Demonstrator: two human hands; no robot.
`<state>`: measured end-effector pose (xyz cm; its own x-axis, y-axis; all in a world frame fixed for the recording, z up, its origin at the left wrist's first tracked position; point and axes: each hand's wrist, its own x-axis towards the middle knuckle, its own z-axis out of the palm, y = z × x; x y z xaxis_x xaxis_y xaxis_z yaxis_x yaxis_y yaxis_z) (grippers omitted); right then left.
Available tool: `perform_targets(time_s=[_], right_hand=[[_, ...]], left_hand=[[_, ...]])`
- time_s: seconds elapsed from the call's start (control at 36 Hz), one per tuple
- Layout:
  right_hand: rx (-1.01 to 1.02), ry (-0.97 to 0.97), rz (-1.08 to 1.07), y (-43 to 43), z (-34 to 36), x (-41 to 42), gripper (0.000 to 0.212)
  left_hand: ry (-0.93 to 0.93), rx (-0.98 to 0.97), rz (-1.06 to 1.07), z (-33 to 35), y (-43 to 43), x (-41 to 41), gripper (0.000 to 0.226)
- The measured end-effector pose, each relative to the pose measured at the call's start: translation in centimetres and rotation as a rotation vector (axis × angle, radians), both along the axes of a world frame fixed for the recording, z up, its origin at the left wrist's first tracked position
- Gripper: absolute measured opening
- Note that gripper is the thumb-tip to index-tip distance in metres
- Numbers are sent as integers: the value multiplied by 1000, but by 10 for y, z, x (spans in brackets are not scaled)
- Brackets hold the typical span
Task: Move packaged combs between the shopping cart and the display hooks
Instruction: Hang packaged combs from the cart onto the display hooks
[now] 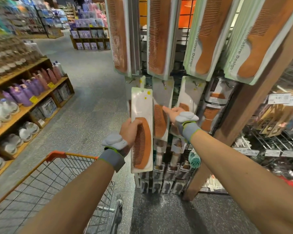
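"…vative Design" on upper comb packages (208,38)

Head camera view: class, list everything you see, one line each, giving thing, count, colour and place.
held comb pack: one, brown in white, left hand
hanging comb packs: many, brown, display hooks, centre and upper right
shopping cart: one, grey wire, orange handle, lower left
bottles: many, purple and pink, left shelves
left hand: one, grips the held comb pack
right hand: one, forefinger on a hanging pack
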<state>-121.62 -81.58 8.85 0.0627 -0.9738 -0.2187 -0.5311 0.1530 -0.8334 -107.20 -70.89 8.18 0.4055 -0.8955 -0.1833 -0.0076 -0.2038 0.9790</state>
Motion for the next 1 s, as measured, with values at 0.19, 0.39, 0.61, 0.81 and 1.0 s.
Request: perform_targets(time_s=[0.19, 0.39, 0.61, 0.81, 1.0], right_hand=[[49, -58, -95, 24, -16, 8, 71], [71, -350, 16, 60, -1, 24, 27], [-127, -318, 151, 72, 7, 40, 24], [-188, -271, 194, 75, 8, 49, 25], [-258, -250, 230, 71, 3, 53, 15]], left_hand=[[-30, 0, 1, 4, -2, -3, 12], [-69, -53, 33, 8, 5, -1, 13], [-54, -96, 66, 13, 14, 14, 15], [-51, -95, 73, 14, 16, 23, 18], [-53, -122, 68, 13, 15, 29, 20]])
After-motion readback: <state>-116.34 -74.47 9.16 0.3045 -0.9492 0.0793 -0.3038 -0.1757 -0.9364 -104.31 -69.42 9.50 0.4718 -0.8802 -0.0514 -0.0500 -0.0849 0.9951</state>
